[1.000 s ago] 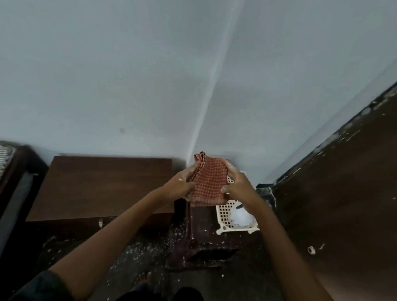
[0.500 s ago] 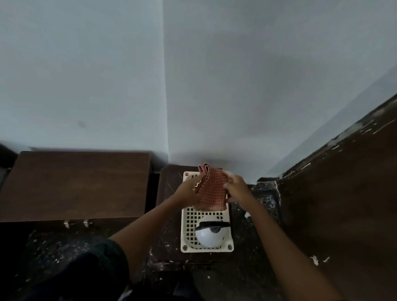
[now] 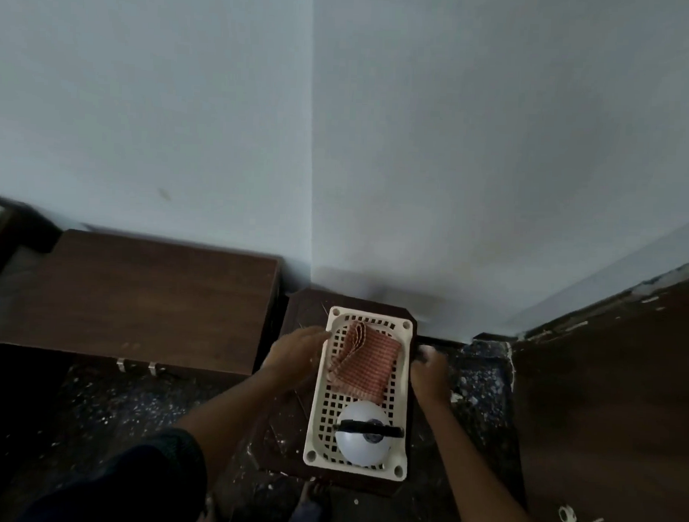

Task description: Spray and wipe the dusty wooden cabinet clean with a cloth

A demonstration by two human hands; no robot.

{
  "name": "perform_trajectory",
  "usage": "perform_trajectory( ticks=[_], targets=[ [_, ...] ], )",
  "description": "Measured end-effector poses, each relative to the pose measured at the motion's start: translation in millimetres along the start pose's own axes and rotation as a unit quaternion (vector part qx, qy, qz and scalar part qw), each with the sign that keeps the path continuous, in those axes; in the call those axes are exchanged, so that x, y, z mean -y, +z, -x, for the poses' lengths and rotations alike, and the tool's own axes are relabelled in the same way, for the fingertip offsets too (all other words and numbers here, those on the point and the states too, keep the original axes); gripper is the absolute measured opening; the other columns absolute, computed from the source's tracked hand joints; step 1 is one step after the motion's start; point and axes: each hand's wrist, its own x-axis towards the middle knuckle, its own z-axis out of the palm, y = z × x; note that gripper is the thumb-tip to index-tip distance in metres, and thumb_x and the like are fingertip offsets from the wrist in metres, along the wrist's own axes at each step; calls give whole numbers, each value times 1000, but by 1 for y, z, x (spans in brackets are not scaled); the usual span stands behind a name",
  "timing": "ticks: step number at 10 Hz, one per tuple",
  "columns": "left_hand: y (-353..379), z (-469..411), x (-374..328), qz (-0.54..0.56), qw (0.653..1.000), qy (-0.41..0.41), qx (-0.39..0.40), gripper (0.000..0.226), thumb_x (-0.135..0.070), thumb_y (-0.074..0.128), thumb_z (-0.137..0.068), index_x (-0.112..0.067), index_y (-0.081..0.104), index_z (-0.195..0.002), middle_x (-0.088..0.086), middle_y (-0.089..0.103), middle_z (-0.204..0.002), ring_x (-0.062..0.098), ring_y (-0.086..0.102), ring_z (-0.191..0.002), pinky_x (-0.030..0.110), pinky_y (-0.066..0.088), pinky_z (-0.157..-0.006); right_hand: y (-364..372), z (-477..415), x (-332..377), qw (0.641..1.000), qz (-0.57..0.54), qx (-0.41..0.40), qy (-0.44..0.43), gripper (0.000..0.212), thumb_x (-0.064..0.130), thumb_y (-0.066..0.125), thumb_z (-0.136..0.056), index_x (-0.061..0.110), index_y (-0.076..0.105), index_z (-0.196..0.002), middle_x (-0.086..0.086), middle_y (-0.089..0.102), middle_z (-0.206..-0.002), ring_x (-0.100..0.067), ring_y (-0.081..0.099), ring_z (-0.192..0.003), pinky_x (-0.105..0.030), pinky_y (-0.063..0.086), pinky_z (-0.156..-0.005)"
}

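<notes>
The red checked cloth (image 3: 364, 362) lies folded in the far half of a cream plastic basket (image 3: 317, 424). A white spray bottle (image 3: 362, 447) with a black top lies in the basket's near half. My left hand (image 3: 298, 353) is at the basket's left rim, fingertips touching it, holding nothing. My right hand (image 3: 429, 371) is just off the basket's right wall, blurred, with nothing in it. The brown wooden cabinet (image 3: 138, 296) stands to the left against the wall.
The basket rests on a small dark stool (image 3: 302, 310) in the room's corner. A dark wooden door or panel (image 3: 612, 387) stands on the right. The dark speckled floor (image 3: 115, 409) lies between me and the cabinet. My knee fills the lower left.
Both hands held the cloth up a second ago. The cloth now lies in the basket and both hands have let go and moved apart to the basket's sides.
</notes>
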Motion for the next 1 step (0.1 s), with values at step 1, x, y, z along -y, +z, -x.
perform_trajectory(
  ticks=[1],
  targets=[
    [-26,6,30,-148,980,39,-125,64,-24,54,-84,-10,34,-143,10,38,-149,30,39,-136,46,36,-107,-13,5,-10,965,174,-173,-94,63,8,60,-78,2,39,-137,-22,35,-145,-39,34,-132,-53,31,-105]
  ],
)
